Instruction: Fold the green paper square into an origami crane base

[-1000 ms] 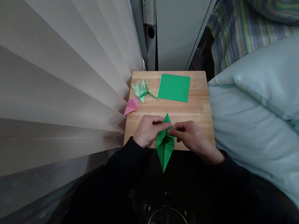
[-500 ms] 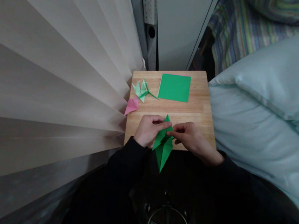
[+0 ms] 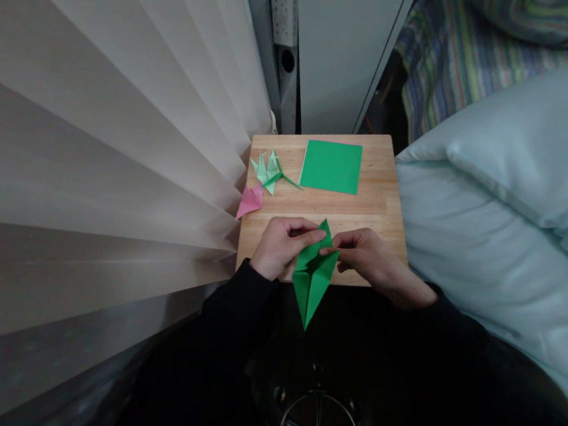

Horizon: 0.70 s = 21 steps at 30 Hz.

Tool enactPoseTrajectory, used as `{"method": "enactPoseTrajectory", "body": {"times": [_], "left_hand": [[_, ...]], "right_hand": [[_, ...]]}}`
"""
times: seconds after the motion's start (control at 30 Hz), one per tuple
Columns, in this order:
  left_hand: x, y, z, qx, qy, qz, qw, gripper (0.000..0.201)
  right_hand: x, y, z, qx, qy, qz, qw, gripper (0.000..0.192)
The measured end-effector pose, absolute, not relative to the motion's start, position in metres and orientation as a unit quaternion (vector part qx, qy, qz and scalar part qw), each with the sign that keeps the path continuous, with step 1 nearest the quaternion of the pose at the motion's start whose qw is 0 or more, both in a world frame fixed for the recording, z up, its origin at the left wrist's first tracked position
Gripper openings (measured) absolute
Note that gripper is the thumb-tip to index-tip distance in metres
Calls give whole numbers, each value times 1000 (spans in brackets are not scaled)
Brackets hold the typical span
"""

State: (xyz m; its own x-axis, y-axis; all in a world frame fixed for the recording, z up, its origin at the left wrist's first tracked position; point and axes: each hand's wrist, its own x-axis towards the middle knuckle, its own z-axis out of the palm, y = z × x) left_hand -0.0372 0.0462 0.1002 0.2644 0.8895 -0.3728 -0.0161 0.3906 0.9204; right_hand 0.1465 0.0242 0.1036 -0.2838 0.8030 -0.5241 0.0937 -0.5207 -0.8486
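Note:
A partly folded piece of green origami paper (image 3: 318,280), shaped like a long diamond with flaps spread around a middle pocket, is held over the near edge of the small wooden table (image 3: 374,212). On its left upper side my left hand (image 3: 284,243) grips it, thumb on top and fingers underneath. My right hand (image 3: 367,260) pinches the right flap between thumb and forefinger. The lower tip of the paper points down past the table edge, toward my lap.
At the table's back lies a stack of green square paper (image 3: 331,167). To its left are a pale green paper crane (image 3: 265,169), a thin green folded shape (image 3: 282,175) and a pink folded piece (image 3: 250,201). A pleated curtain (image 3: 168,162) borders the left, bedding (image 3: 491,193) the right.
My right hand has moved slightly right, drawing the right flap outward, so the green paper is spread wider. Its top tip has shifted right. My left hand stays nearly in place.

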Motion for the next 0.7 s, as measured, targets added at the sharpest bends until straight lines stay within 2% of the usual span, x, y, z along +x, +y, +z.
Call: {"method": "enactPoseTrajectory", "body": {"times": [0.53, 0.7], "left_hand": [[-32, 44, 107, 394, 529, 285, 695, 22], [-29, 44, 110, 362, 533, 299, 704, 26]], "right_hand": [[142, 19, 105, -522, -398, 722, 219, 15], [144, 20, 108, -512, -396, 732, 212, 15]]}}
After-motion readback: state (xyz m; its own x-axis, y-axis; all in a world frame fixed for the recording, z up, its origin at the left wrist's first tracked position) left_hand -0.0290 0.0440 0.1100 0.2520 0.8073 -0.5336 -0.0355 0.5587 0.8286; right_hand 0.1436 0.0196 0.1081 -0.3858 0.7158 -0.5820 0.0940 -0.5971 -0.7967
